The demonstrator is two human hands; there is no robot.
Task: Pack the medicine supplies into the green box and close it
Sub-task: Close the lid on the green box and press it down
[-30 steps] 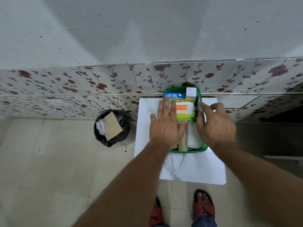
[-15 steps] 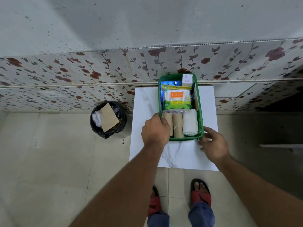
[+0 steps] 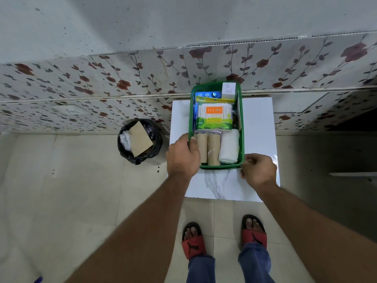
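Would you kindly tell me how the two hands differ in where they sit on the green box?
The left hand curls over the near-left rim of the green box, its fingers beside the brown rolls; the right hand sits at the near-right corner, outside the rim. The left hand reaches farther forward. Both are at the near end.

Your green box (image 3: pixel 242 123) sits open, no lid on, w/ its long side running near-to-far. Inside: two tan rolls (image 3: pixel 210 149) and a white gauze roll (image 3: pixel 228 145) at near end, cotton-swab pack (image 3: pixel 214 114) mid, small white carton (image 3: pixel 228 90) far right.
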